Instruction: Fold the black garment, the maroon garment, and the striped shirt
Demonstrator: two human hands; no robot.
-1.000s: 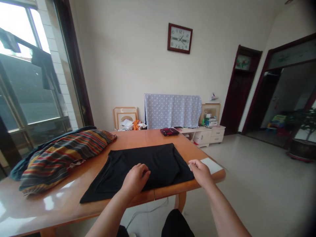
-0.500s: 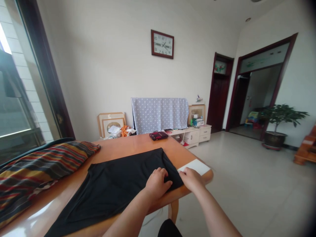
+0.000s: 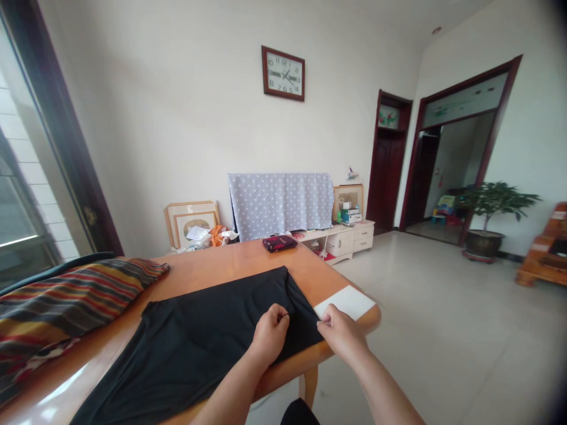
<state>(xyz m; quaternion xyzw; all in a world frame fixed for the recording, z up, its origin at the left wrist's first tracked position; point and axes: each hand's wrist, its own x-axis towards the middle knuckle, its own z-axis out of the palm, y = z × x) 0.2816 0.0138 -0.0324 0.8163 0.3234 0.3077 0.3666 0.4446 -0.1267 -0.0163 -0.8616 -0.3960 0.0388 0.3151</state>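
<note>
Reading on the wall: a square wall clock (image 3: 282, 74) with a dark wooden frame, its white face showing the numerals 1 to 12.

Left hand (image 3: 270, 333): closed, fingers and thumb pinching a fold of the black cloth (image 3: 199, 348).

Right hand (image 3: 341, 333): nearly closed, fingertips pinching the cloth's right edge, just beside a white sheet (image 3: 344, 302).

Cloth position: spread on the wooden desk (image 3: 212, 260), under and between both hands, its lower corner running past the near edge.

Desk, left: a striped folded blanket (image 3: 57, 301), near the cloth.

Desk, far end: a dark red pouch (image 3: 279, 243), well apart from the hands.

Behind the desk: a polka-dot cloth (image 3: 280, 206) draped over something against the wall.
</note>
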